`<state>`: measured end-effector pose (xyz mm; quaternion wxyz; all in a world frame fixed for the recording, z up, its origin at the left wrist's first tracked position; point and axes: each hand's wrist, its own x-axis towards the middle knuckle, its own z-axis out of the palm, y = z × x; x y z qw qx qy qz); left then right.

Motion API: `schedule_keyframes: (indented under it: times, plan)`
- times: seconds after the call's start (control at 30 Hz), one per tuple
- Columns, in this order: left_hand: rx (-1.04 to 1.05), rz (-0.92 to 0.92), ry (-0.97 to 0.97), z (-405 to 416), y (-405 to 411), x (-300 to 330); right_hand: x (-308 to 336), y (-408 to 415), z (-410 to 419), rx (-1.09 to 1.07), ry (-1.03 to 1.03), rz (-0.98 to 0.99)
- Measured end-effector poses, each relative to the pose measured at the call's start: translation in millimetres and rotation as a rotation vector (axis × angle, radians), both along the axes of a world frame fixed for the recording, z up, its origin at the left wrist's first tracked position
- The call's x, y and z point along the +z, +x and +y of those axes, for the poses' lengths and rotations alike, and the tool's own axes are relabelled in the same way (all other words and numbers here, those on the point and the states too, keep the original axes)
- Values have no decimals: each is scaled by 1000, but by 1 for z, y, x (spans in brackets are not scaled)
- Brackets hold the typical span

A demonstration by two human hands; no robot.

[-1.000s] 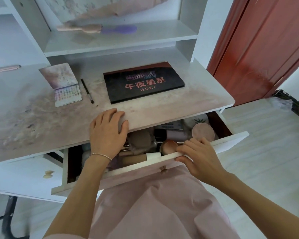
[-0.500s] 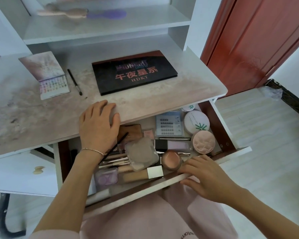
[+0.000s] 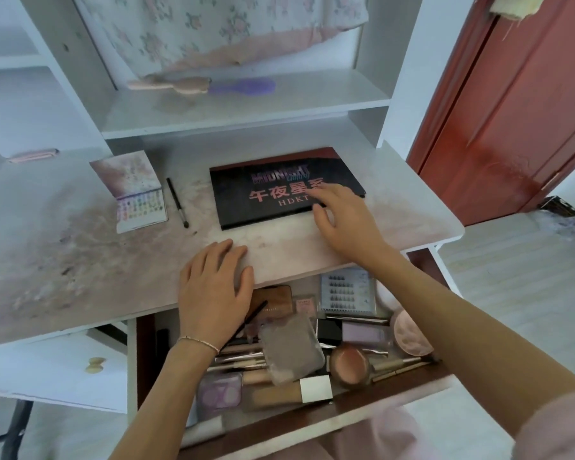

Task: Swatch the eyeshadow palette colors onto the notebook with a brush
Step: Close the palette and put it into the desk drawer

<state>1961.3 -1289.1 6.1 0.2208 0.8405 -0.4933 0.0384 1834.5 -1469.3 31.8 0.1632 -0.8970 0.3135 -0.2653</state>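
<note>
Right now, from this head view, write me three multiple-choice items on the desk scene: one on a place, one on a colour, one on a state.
1. Where does the thin black brush lie?
A. Between the small notebook and the black eyeshadow palette
B. Inside the drawer
C. On the upper shelf

2. What colour is the hairbrush on the shelf?
A. Green
B. Purple
C. Red

3. What state is the eyeshadow palette in?
A. Open, pans showing
B. Closed, lid up
C. Standing on edge

Key: 1 A, the brush lies on the desk between the two. 2 B, its head and handle are purple. 3 B, the printed lid faces up, with the right hand reaching onto its right end while the left hand rests at the desk edge.
</note>
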Motion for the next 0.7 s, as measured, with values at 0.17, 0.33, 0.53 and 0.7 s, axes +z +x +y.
schedule_keyframes:
  times: [0.17, 0.33, 0.53, 0.7]
  plan:
    - [-4, 93, -14, 0, 3, 0, -17, 32, -24, 0, -36, 344]
    - [73, 401, -340, -1, 4, 8, -17, 11, -9, 60, -55, 449]
    - [149, 342, -241, 0, -2, 13, -12, -43, 55, 78, -66, 171]
    - [197, 252, -48, 0, -3, 6, 0, -63, 32, -65, 146, -109]
